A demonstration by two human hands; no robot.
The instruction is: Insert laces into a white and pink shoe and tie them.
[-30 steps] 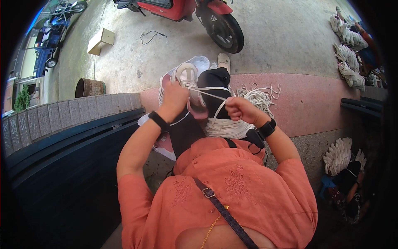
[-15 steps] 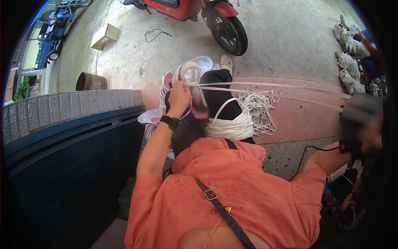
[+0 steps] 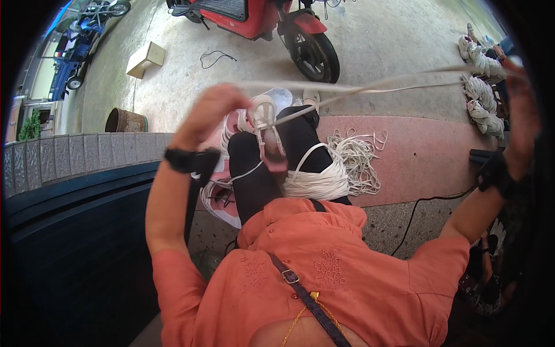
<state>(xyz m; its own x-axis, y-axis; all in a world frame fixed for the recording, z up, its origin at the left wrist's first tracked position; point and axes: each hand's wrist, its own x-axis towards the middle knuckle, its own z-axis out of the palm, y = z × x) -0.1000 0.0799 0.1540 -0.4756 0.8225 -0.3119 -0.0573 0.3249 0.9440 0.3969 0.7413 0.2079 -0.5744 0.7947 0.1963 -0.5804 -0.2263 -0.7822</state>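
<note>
A pale shoe [image 3: 265, 113] with a pinkish sole rests over my lap, between my black-trousered legs. From its eyelets a long white shoelace [image 3: 324, 103] stretches to the right. My left hand [image 3: 215, 110], smeared by motion, is raised just left of the shoe. Its fingers are curled, and a blurred strand of the lace runs from them. Far to the right, my right hand [image 3: 522, 113] is lifted near the picture's dark rim, closed at the lace's far end; its fingers are blurred. A thick bundle of white laces [image 3: 315, 184] loops round my right thigh.
A loose heap of white laces [image 3: 355, 165] lies on the pink ledge [image 3: 422, 156]. More shoe pieces [image 3: 226, 199] are by my left leg. A red scooter [image 3: 248, 17] stands ahead, and tied white bundles [image 3: 483, 95] lie right. A rusty bucket [image 3: 126, 120] stands left.
My left hand has left the shoe and risen to the left with a strand of lace. My right hand has moved up, and the lace strands now cross higher.
</note>
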